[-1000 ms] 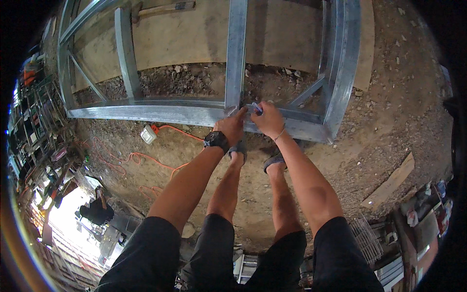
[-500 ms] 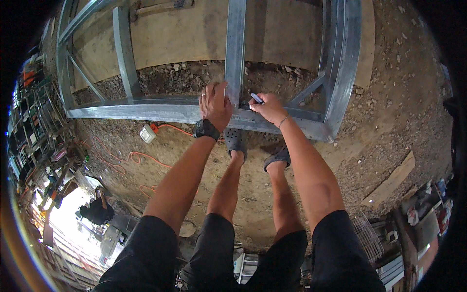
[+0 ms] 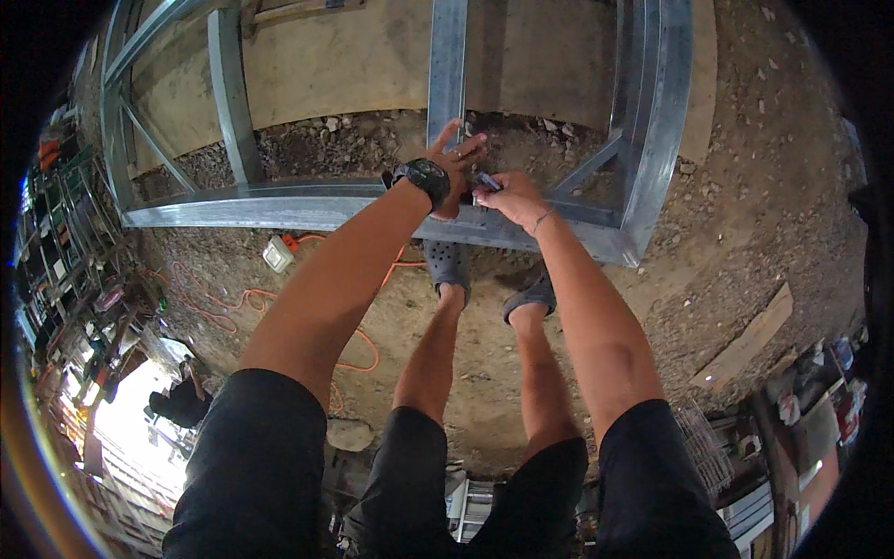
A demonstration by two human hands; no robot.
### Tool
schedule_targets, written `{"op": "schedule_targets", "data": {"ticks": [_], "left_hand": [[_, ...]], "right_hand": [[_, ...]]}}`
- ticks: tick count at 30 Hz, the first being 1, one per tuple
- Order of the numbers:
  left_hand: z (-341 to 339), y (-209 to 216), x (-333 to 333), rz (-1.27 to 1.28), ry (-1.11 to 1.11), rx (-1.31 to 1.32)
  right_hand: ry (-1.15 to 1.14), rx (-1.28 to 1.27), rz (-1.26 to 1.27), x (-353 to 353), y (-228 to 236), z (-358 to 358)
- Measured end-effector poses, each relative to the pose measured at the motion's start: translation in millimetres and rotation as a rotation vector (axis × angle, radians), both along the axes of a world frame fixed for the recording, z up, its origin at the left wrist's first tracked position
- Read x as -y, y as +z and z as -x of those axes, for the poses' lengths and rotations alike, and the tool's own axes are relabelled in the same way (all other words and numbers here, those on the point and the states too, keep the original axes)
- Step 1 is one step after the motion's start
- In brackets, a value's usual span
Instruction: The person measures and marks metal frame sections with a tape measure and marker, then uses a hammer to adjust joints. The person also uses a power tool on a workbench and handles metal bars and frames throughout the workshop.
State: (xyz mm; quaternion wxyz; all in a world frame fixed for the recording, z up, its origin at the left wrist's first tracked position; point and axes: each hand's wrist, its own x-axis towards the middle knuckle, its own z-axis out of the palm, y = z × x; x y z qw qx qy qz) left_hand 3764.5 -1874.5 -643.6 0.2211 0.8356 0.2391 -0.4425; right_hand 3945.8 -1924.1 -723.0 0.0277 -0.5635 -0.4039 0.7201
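Observation:
A frame of shiny metal channel [image 3: 307,207] lies across the ground before me, with an upright channel [image 3: 447,65] meeting its near rail. Over that joint my left hand [image 3: 453,175] rests with its fingers spread, hiding part of the metal under it. My right hand [image 3: 514,199] is closed on a slim dark marker [image 3: 487,182], just right of the joint and close to the left fingers. The marker's tip is too small to make out.
An orange cord [image 3: 372,349] winds over the dirt from a white box [image 3: 277,253]. Brown boards [image 3: 335,74] lie under the frame; a loose plank [image 3: 745,335] is at right. My clogs [image 3: 447,263] stand near the rail. Another person [image 3: 182,401] is at lower left.
My left hand has moved right, from beside the upright channel onto the joint, and its fingers have spread. My right hand stays nearly in place, still gripping the marker.

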Motion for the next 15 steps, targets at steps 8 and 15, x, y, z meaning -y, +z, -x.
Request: {"op": "schedule_targets", "data": {"ticks": [8, 15], "left_hand": [[12, -9, 12, -0.059, -0.005, 0.028], [16, -13, 29, -0.125, 0.092, 0.094]], "right_hand": [[0.184, 0.053, -0.216, -6, 35, -15], [0.407, 0.338, -0.385, 1, 40, -3]]}}
